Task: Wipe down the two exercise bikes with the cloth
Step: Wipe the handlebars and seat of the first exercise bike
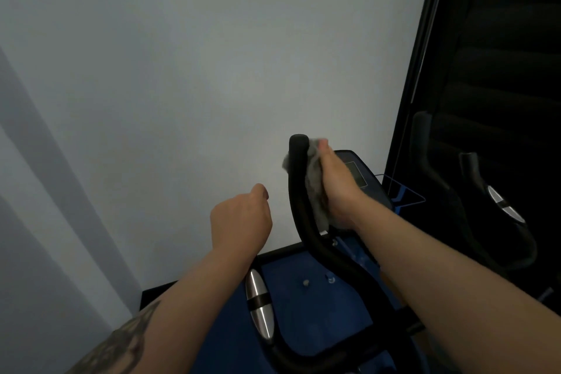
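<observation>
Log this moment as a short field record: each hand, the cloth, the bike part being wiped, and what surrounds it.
right hand: right hand presses the grey cloth against the black handlebar, near its upper end
left hand: left hand loosely curled, holding nothing, off the bike
console: console behind the right hand
pulse grip: silver grip sensor on the lower bar
surroundings: white wall; dark mirror at right

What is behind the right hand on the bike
Behind the right hand sits the bike's console with its dark screen; the hand covers its left part. The grey cloth it grips lies against the black handlebar.
</observation>
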`<state>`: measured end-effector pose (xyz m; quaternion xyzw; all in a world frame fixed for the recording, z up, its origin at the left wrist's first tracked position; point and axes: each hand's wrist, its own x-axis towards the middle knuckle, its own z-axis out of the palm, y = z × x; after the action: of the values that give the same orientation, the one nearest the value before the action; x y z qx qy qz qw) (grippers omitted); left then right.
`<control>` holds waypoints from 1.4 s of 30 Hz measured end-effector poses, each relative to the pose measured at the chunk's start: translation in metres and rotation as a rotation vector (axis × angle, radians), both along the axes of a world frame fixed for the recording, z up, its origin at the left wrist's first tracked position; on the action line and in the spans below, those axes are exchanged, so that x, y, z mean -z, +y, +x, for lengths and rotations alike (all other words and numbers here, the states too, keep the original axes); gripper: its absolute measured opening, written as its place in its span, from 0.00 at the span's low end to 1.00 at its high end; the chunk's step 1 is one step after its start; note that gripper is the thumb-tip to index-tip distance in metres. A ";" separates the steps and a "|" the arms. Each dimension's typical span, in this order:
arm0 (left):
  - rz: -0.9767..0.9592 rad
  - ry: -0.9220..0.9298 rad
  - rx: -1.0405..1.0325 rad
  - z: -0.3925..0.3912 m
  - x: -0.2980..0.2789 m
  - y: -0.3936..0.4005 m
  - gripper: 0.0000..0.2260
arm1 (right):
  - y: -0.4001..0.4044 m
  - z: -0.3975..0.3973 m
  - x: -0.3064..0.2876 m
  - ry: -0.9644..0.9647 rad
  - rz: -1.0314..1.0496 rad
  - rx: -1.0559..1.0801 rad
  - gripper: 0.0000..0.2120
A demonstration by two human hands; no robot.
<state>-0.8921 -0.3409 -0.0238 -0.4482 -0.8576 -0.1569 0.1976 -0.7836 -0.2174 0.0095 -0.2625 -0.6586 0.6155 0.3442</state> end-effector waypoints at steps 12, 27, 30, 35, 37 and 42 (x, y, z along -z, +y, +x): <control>0.025 -0.001 0.025 0.000 0.000 -0.002 0.10 | 0.011 0.013 -0.002 -0.010 0.011 0.017 0.21; 0.044 -0.003 0.040 0.000 0.001 -0.001 0.10 | -0.040 -0.028 -0.007 -0.071 0.516 0.419 0.24; 0.041 -0.001 0.030 -0.001 0.002 0.000 0.10 | -0.051 -0.009 0.021 -0.141 0.427 0.346 0.25; 0.036 0.005 0.027 -0.002 0.002 0.000 0.10 | -0.022 0.001 -0.006 -0.192 0.374 0.266 0.12; 0.045 0.007 0.025 -0.001 0.002 0.000 0.10 | -0.019 -0.009 -0.019 -0.091 0.336 0.258 0.15; 0.037 -0.004 0.037 -0.002 0.002 0.000 0.10 | -0.039 0.009 0.017 -0.362 0.411 0.151 0.15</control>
<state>-0.8938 -0.3410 -0.0257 -0.4601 -0.8464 -0.1773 0.2013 -0.7743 -0.2565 -0.0078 -0.3415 -0.7989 0.3847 0.3118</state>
